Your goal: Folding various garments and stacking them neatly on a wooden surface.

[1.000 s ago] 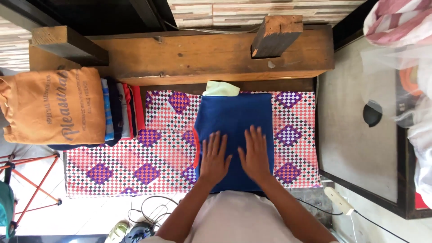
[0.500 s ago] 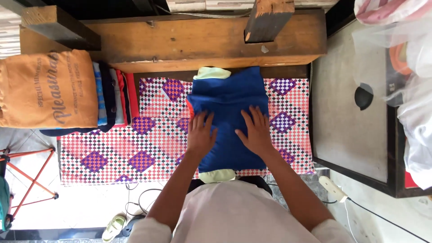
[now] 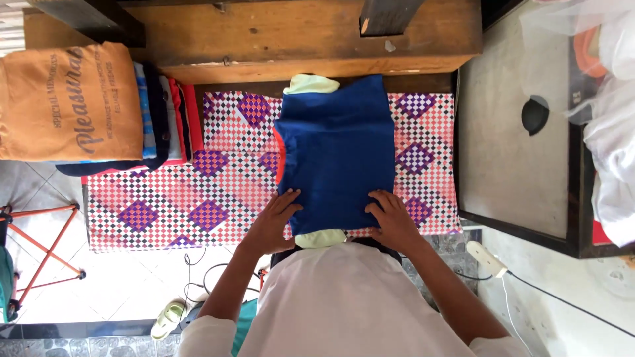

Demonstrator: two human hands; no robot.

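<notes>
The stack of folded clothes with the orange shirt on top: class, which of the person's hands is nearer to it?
Left. The left hand rests on the blue garment's edge nearest the stack of folded clothes; the right hand is on its far edge.

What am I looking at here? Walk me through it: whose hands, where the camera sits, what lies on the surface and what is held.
There is no machine. A person wears a camera on the head, so the one view looks straight down over their white-shirted chest at their own bare hands.

The left hand and the right hand rest on the near edge of a folded blue garment with an orange-red trim and pale green parts showing at both ends. The fingers lie at its corners; whether they press or pinch the cloth I cannot tell.

The garment lies on a checked pink and purple cloth covering a low surface. To the left is a stack of folded clothes with an orange one on top. Beyond is a wooden bench, to the right a grey-topped table bearing white plastic bags.
</notes>
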